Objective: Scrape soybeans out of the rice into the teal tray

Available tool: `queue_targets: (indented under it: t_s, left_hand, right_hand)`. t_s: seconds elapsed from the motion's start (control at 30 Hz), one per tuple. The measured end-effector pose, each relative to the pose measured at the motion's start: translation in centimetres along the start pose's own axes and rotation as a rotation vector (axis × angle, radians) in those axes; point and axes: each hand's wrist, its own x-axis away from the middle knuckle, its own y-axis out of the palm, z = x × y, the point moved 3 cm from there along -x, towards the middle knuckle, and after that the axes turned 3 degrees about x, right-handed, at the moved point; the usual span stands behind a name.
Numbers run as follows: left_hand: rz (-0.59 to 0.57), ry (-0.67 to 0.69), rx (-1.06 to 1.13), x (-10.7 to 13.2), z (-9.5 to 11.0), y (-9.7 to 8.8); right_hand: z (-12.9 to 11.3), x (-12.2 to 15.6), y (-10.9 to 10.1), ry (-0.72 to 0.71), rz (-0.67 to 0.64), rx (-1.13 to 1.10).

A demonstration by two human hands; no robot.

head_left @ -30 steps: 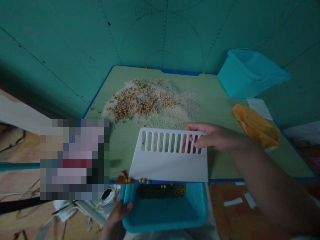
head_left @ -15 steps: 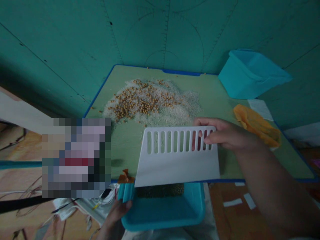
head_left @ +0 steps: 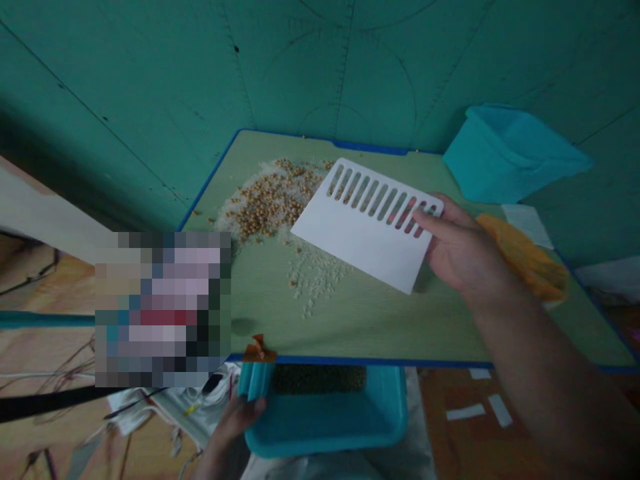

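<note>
My right hand (head_left: 460,253) grips the slotted end of a white plastic scraper board (head_left: 357,243), thumb over its slots. The board is tilted above the table, its left corner over a heap of tan round beans (head_left: 265,207) mixed with white rice-like grains (head_left: 320,270). A thin trail of those grains spreads below the heap. At the near edge, my left hand (head_left: 237,423) clasps the left rim of a turquoise plastic basin (head_left: 325,427), its thumb on the rim and the other fingers mostly hidden. Small dark greenish grains (head_left: 320,379) lie at the basin's far side.
The light green tabletop (head_left: 370,333) has a blue edge. A second turquoise bin (head_left: 510,157) stands at the back right, near an orange cloth (head_left: 520,260). Orange tape (head_left: 259,350) sticks to the near edge. A pixelated patch (head_left: 165,307) covers the left side.
My right hand has raised the scraper board from the near edge and moved it away over the table, turning it clockwise. White grains show where it was. The left hand stays at the basin.
</note>
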Motion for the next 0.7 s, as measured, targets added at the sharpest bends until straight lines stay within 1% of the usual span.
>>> queue_targets:
  t_s: [0.1, 0.2, 0.33, 0.53, 0.7]
  left_hand:
    - [-0.030, 0.010, 0.002, -0.2, 0.0, -0.1]
    - [-0.039, -0.005, -0.040, -0.4, 0.0, -0.2]
    - [-0.012, 0.023, -0.031, -0.2, 0.1, -0.2]
    - [-0.009, 0.007, 0.016, 0.4, 0.9, -0.4]
    - [-0.008, 0.063, 0.013, 0.6, 1.6, -0.9]
  right_hand:
    - [0.6, -0.4, 0.1, -0.034, -0.017, 0.031]
    - [1.0, -0.9, 0.2, -0.085, -0.017, 0.045]
    - [0.9, -1.9, 0.7, -0.130, 0.000, 0.017]
    - [-0.4, -3.7, 3.0, -0.146, -0.061, 0.032]
    - [-1.0, -5.5, 5.2, -0.168, -0.144, 0.018]
